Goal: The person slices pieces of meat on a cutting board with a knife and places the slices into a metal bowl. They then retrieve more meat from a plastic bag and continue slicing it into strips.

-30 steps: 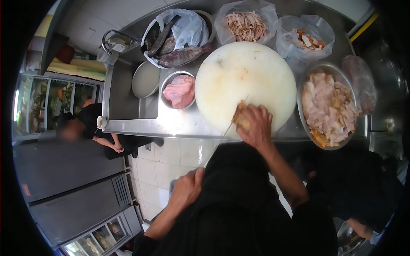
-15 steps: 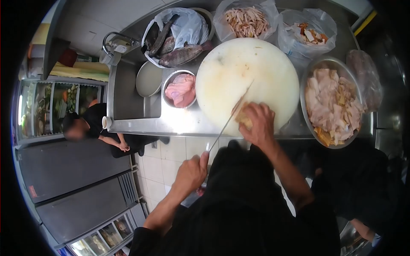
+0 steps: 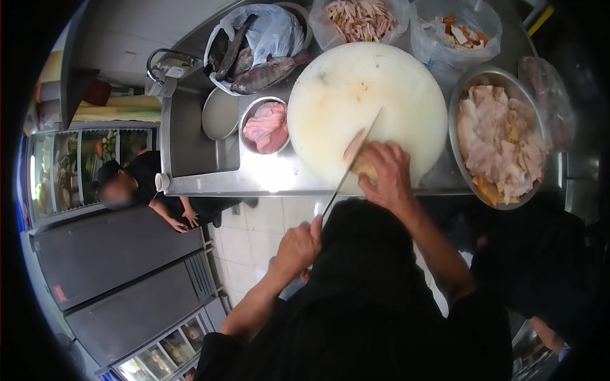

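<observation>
My left hand [image 3: 296, 251] is closed around the handle of a long knife [image 3: 343, 181], whose blade slants up across a thick round white cutting board [image 3: 333, 95]. My right hand [image 3: 389, 176] is closed on a yellowish piece of meat [image 3: 365, 169] at the board's near edge, its bent fingers close beside the blade. On the other side of the blade lies a thin brownish slice of meat [image 3: 354, 143]. Fingers hide most of the held piece.
An oval metal tray [image 3: 454, 149] of pale meat pieces stands right of the board. Bags of cut strips [image 3: 361, 20] and scraps [image 3: 460, 38], bagged fish [image 3: 267, 75] and a bowl of pink meat [image 3: 267, 127] surround it. Left are a sink [image 3: 190, 149] and another person [image 3: 140, 181].
A slice now lies left of the blade, apart from the held piece. The knife has shifted slightly right and stands steeper. The whole view has shifted a little.
</observation>
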Demonstrator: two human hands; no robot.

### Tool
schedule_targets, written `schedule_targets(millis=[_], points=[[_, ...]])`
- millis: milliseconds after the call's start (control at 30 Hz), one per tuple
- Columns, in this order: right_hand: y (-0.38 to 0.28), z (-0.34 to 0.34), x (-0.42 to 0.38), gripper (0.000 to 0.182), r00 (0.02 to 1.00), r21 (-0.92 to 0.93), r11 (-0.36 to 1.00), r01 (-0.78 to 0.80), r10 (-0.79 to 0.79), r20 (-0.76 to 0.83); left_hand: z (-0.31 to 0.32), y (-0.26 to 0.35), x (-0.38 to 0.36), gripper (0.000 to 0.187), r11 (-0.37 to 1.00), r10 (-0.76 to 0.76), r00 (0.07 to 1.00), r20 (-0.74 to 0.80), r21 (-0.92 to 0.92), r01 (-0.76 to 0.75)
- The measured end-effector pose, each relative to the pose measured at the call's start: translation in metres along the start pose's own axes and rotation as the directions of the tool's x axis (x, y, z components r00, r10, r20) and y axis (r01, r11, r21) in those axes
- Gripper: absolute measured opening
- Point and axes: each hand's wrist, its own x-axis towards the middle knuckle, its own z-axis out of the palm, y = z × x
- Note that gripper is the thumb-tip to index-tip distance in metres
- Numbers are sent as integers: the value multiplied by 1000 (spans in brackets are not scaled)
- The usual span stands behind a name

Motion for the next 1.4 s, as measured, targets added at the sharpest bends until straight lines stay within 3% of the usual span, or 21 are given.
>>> schedule_targets(millis=[167,367,467,567,667,800,900,933,1033,1133,1233,1333,1400], points=[[5,-3,-2,46,1000,3,1000,29,-29,-9,-33,22,-23,55,982,-105,994,27,-158,108],[4,-2,-1,46,1000,24,1000,1,0,-20,-36,11,-61,49,1000,-22,1000,22,5,21],[2,-3,-1,46,1000,11,1000,9,-9,-20,-24,-5,-56,47,984,153,987,42,86,-156],[2,-3,0,45,999,32,999,19,-19,-28,7,-3,-3,51,994,83,996,15,75,-84],[4,-9,-1,44,1000,94,996,-4,4,3,-2,17,21,58,999,-23,999,26,-37,24],[8,-5,-6,44,1000,66,998,7,-7,-10,-25,23,-8,60,990,-67,997,22,-119,69],[7,-4,-3,44,1000,45,999,15,-15,-15,-25,15,-33,56,997,-52,998,45,-53,54],[7,-3,-3,44,1000,48,999,10,-9,-17,-25,16,-41,52,997,-5,1000,-3,-82,5],[8,-5,2,44,999,51,999,15,-13,-46,-30,3,-63,46,1000,-15,998,55,16,14],[6,-3,-3,45,999,75,997,20,-18,-30,24,-27,-26,53,981,167,983,-75,108,-159],[8,-6,-3,45,1000,104,994,15,-15,-1,15,-5,13,56,964,264,961,-83,58,-259],[11,-7,-1,45,1000,114,993,5,-4,-10,-17,26,18,58,996,30,999,-30,-88,-33],[12,-7,-5,45,1000,104,995,-3,5,-25,-22,30,6,59,995,-5,999,-36,-104,2]])
